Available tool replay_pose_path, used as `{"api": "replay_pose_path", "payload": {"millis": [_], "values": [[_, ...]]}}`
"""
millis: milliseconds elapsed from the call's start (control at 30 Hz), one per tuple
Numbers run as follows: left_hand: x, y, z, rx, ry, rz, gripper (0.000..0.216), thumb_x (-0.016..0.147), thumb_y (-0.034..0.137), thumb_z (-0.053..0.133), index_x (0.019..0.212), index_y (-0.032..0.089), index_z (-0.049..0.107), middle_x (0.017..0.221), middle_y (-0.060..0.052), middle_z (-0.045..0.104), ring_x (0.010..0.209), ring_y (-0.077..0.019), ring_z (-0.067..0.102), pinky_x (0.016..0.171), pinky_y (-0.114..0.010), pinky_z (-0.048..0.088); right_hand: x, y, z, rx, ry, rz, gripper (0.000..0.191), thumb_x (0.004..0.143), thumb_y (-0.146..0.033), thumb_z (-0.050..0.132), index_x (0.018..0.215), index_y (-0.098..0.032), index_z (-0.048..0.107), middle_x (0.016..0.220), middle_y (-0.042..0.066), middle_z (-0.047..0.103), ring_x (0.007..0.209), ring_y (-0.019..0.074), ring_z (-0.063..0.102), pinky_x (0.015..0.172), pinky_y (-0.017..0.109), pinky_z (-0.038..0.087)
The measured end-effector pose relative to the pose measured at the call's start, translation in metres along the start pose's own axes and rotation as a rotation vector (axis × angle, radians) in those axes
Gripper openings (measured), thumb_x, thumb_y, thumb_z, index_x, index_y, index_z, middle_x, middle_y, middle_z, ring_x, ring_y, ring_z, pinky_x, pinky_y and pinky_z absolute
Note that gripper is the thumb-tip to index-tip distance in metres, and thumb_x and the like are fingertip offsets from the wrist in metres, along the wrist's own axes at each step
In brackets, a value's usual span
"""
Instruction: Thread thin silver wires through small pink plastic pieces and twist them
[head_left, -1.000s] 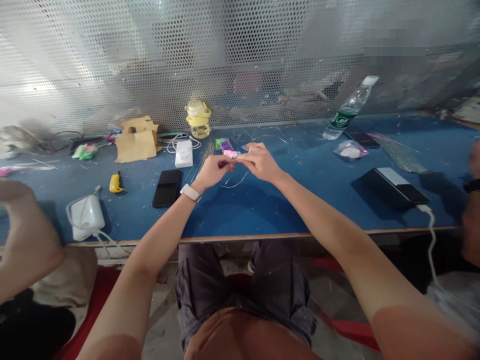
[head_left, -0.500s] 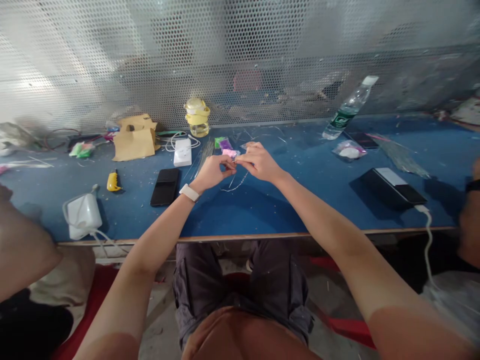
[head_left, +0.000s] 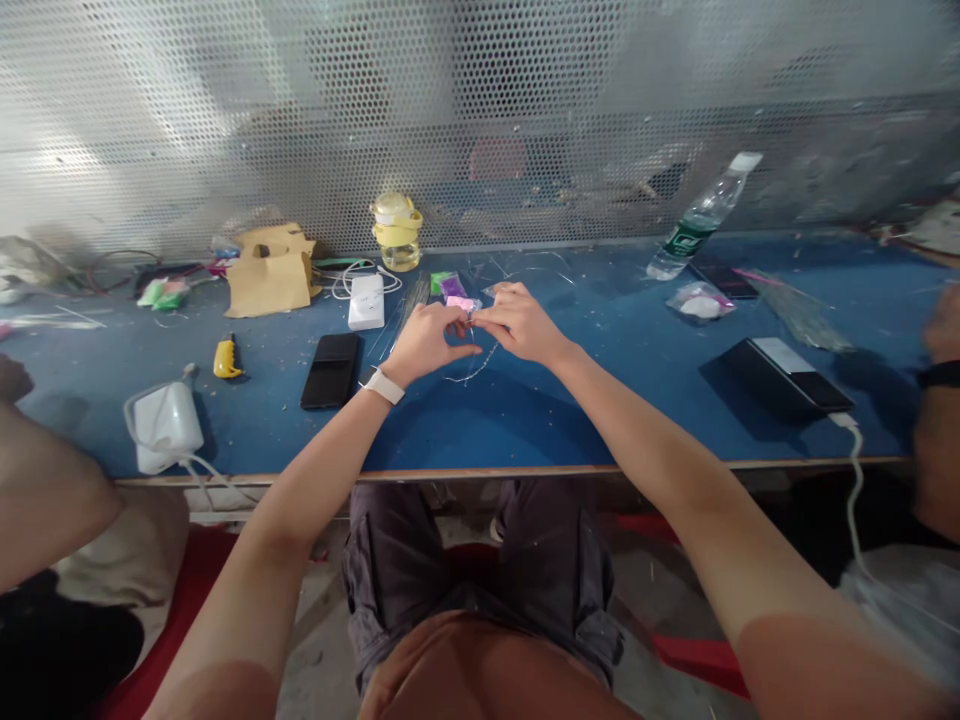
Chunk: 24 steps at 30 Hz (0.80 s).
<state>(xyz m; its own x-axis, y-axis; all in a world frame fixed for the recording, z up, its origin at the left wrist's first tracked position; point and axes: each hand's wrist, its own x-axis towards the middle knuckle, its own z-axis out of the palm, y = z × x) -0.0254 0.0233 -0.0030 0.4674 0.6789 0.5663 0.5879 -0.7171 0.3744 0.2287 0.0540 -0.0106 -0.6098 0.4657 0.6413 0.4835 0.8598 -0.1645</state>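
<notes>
My left hand [head_left: 427,340] and my right hand [head_left: 519,322] meet above the middle of the blue table [head_left: 525,400]. Both pinch a thin silvery wire [head_left: 472,368] whose loose end droops onto the table between them. The fingertips nearly touch each other. A white band sits on my left wrist. Small pink and purple bags [head_left: 454,294] lie just behind my hands.
A black phone [head_left: 331,369], a white power bank [head_left: 366,302], a yellow cutter [head_left: 224,358] and a white charger [head_left: 165,425] lie left. A cardboard box [head_left: 270,270] and a yellow jar [head_left: 397,232] stand at the back. Right: a bottle [head_left: 701,222], a black box [head_left: 784,374]. Other people's arms flank me.
My left hand has turned slightly, its fingers curling down toward the wire. The person's arm at the left has dropped lower; the arm at the right has shifted.
</notes>
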Motion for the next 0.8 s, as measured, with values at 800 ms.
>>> {"api": "replay_pose_path", "payload": {"millis": [800], "values": [[0.004,0.012,-0.008,-0.283,0.182,-0.046,0.038,0.115,0.040,0.062,0.088,0.022,0.081,0.095,-0.007,0.086,0.084,-0.0189,0.074,0.082,-0.036,0.059,0.001,-0.006,0.008,0.056,0.088,0.075,0.058,0.121,-0.064,0.042,0.115,-0.033,0.091,0.078,0.002,0.068,0.081,0.0256,0.059,0.107,0.051,0.047]]}}
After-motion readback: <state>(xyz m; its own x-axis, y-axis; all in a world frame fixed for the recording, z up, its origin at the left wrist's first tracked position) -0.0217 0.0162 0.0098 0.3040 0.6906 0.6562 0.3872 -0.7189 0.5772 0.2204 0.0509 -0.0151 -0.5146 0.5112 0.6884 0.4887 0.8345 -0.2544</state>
